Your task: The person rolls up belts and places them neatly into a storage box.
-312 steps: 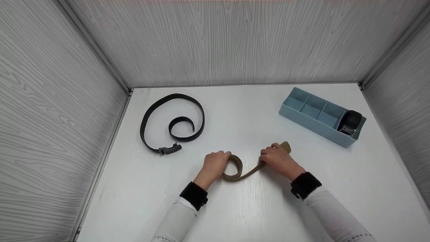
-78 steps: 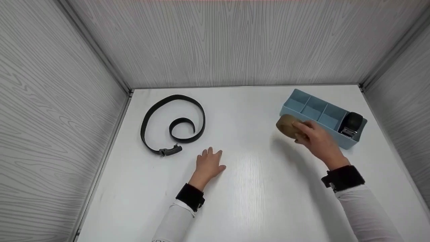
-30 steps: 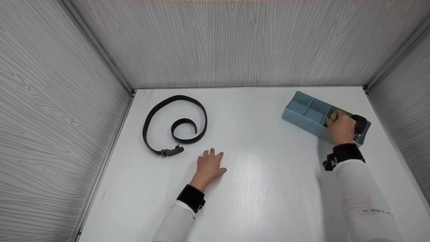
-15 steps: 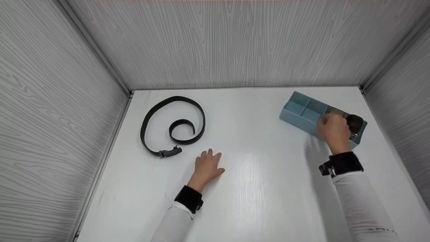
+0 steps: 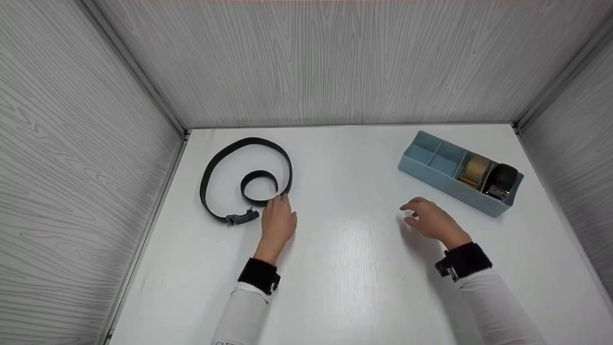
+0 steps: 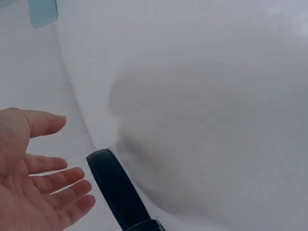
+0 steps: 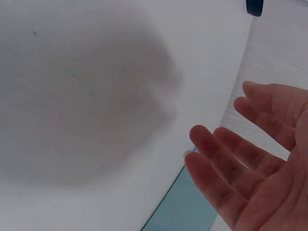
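Observation:
A black belt (image 5: 205,176) lies loosely curled on the left of the table, its buckle end (image 5: 243,217) nearest me. My left hand (image 5: 278,221) is right at the belt's lower right curve, fingertips overlapping it in the head view. In the left wrist view, that hand's fingers are spread and grip nothing, beside a dark length of the belt (image 6: 118,187). My right hand (image 5: 433,220) hovers empty over the table, fingers loosely bent. A rolled brown belt (image 5: 475,170) sits in a compartment of the blue box (image 5: 445,187).
Beside the brown roll, the box's end compartment holds a rolled black belt with a metal buckle (image 5: 501,179). The box stands at the back right of the white table (image 5: 345,268). Grey wood-patterned panels (image 5: 306,62) enclose the back and both sides.
The brown belt was rolled up, carried right and set in the box. My right hand has let go and moved back left and nearer. My left hand has moved forward to the black belt.

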The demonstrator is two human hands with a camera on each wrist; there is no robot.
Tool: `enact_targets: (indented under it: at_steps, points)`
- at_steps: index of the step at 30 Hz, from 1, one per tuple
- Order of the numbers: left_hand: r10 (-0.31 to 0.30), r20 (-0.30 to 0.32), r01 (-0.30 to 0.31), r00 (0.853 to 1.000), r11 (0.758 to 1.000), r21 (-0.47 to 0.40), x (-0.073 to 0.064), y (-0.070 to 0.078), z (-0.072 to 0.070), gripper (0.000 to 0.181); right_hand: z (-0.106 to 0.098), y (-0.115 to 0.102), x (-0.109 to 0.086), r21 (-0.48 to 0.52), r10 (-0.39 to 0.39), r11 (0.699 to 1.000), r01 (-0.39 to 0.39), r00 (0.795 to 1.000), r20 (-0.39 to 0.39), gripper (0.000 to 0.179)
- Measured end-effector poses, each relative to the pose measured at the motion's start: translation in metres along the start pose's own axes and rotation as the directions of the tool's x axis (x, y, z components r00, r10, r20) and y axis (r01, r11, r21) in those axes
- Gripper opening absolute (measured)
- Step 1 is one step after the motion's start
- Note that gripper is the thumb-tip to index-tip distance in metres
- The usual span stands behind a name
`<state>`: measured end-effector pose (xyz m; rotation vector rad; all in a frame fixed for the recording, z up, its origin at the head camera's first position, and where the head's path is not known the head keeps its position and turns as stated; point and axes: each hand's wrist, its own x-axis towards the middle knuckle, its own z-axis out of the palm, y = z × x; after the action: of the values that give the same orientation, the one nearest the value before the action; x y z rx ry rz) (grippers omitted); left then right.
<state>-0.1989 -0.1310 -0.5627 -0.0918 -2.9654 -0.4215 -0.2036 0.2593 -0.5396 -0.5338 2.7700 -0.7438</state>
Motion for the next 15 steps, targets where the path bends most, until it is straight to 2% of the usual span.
enact_targets:
  at_steps: [4, 9, 12, 15]
  points:
    - [-0.036, -0.016, 0.037, 0.999, 0.999, 0.027, 0.008, -0.013, -0.001, 0.057, 0.01, -0.004, -0.002, 0.001, -0.034, 0.999, 0.034, 0.999, 0.037, 0.031]
    - [-0.061, 0.0, 0.061, 0.998, 0.993, 0.105, 0.013, -0.024, 0.001, 0.037, 0.018, -0.009, -0.005, -0.015, -0.066, 0.998, 0.067, 0.997, 0.046, 0.032]
    - [-0.044, -0.011, 0.045, 0.999, 0.992, 0.115, 0.014, -0.025, 0.002, 0.024, 0.022, -0.01, -0.006, -0.025, -0.07, 0.997, 0.071, 0.997, 0.044, 0.031]
    - [0.007, 0.003, -0.007, 1.0, 0.993, 0.115, 0.013, -0.019, 0.005, 0.018, 0.025, -0.013, -0.007, -0.031, -0.061, 0.998, 0.063, 0.997, 0.052, 0.031]
